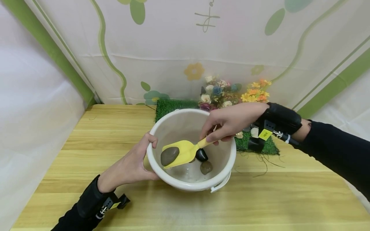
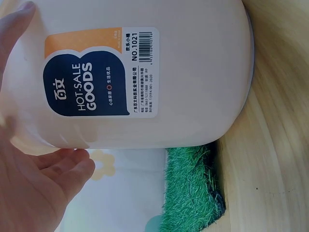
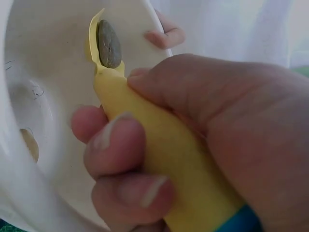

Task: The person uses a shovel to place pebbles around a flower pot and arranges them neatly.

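Observation:
A white bucket (image 1: 185, 186) stands on the wooden table. My left hand (image 1: 134, 158) grips its left side, fingers curled over the rim; the left wrist view shows the bucket's labelled wall (image 2: 203, 72) close up. My right hand (image 1: 228, 123) holds a yellow scoop (image 1: 185, 153) by its handle (image 3: 164, 145), the thumb along the top. The scoop reaches down into the bucket, and a grey-brown stone (image 1: 170, 156) lies on its blade. Below it, a black stone (image 1: 201, 155) and a brown stone (image 1: 206, 167) rest on the bucket's bottom. Part of another stone is hidden behind the scoop.
Behind the bucket lies a mat of artificial grass (image 1: 173, 104) with mixed flowers (image 1: 215, 91) and orange flowers (image 1: 255, 92) on it. A white stone (image 1: 254, 132) sits near my right wrist. The bucket's handle (image 1: 222, 183) hangs at its front right. Printed curtains close off the back.

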### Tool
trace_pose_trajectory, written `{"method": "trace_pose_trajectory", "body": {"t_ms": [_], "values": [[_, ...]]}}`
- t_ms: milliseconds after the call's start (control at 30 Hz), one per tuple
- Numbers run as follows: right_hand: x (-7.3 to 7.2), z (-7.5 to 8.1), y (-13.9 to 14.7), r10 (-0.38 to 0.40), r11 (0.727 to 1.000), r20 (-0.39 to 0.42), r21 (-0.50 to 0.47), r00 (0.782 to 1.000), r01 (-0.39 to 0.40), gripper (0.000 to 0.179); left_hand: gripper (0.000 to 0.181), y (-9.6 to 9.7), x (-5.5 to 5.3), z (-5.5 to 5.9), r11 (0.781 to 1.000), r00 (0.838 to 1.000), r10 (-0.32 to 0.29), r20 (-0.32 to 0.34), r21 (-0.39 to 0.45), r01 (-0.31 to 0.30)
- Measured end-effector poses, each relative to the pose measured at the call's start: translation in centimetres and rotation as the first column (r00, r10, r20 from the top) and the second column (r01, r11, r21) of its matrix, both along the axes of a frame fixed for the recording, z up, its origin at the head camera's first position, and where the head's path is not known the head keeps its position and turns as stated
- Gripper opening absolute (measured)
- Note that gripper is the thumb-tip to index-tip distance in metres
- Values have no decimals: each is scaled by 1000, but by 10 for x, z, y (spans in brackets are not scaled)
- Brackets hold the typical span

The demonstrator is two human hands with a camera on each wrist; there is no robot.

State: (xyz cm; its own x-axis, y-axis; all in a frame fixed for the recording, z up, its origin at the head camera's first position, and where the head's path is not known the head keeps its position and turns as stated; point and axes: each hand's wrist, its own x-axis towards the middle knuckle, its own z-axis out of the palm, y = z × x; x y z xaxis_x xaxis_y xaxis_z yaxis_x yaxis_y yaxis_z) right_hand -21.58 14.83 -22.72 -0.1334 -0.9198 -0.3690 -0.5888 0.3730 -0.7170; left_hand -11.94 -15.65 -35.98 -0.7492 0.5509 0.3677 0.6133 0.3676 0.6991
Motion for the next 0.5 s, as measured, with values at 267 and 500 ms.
{"method": "trace_pose_trajectory", "body": {"t_ms": [267,500], "values": [[4,5,18,-50,998,-31,-27,998,49,25,74,0,1,0,1000,1000,-7,10,16,7],[4,3,39,-98,993,-55,-77,994,94,28,75,-1,0,0,1000,1000,0,22,-16,1]]}}
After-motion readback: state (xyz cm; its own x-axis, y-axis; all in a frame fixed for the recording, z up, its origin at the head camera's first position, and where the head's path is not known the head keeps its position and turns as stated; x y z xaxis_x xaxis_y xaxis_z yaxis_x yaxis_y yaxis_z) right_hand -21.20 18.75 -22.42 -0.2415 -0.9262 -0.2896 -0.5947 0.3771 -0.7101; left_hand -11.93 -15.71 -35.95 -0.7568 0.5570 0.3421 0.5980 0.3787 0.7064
